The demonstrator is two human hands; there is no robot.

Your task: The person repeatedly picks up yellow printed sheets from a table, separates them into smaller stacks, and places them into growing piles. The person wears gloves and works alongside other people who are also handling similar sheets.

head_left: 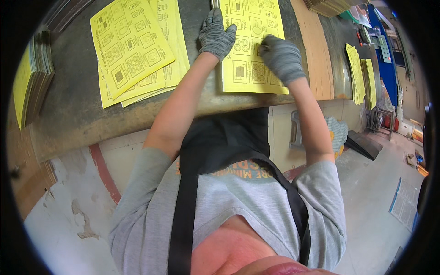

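Note:
A yellow printed sheet (245, 75) with rows of small part drawings lies squarely before me at the table's near edge. My left hand (217, 36), in a grey knitted glove, rests along its left edge, fingers stretched forward and thumb apart. Just beyond those fingertips a narrow metallic strip (215, 4) shows at the picture's top. Over the right side of the sheet is my right hand (283, 59), gloved alike, its fingers curled in; whatever they may hold is hidden. Left of my left forearm, several similar yellow sheets (133, 43) overlap loosely.
The dark worktable (75, 91) has a worn front edge. A thick stack with a yellow face (25, 80) stands at far left. A brown board strip (316, 50) lies right of the sheet. Farther right are yellow sheets (355, 73) and a blue machine panel (384, 50).

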